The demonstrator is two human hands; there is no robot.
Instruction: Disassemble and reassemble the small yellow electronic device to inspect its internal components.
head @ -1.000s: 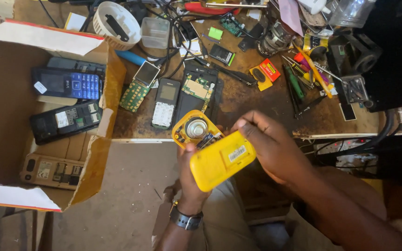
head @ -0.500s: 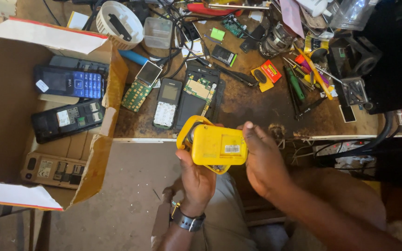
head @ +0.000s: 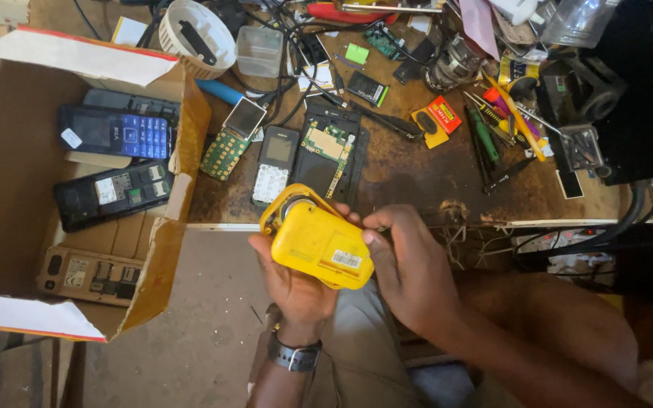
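While the head camera looks straight down, the left hand (head: 296, 283) cups a yellow boxy device (head: 317, 243) from beneath, its fingers curled up around the near side and closed on it. The right hand (head: 410, 268) presses against the device's right end, thumb on the yellow shell and fingers bent over the edge, so both hands grip it together. The device sits tilted, just off the front edge of the counter (head: 417, 174), above the person's lap. A dark wristwatch (head: 294, 355) circles the left wrist. On the counter lie a keypad phone (head: 276, 164), bare circuit boards and loose tools. To the left, an open cardboard box (head: 17, 196) holds several more phones.
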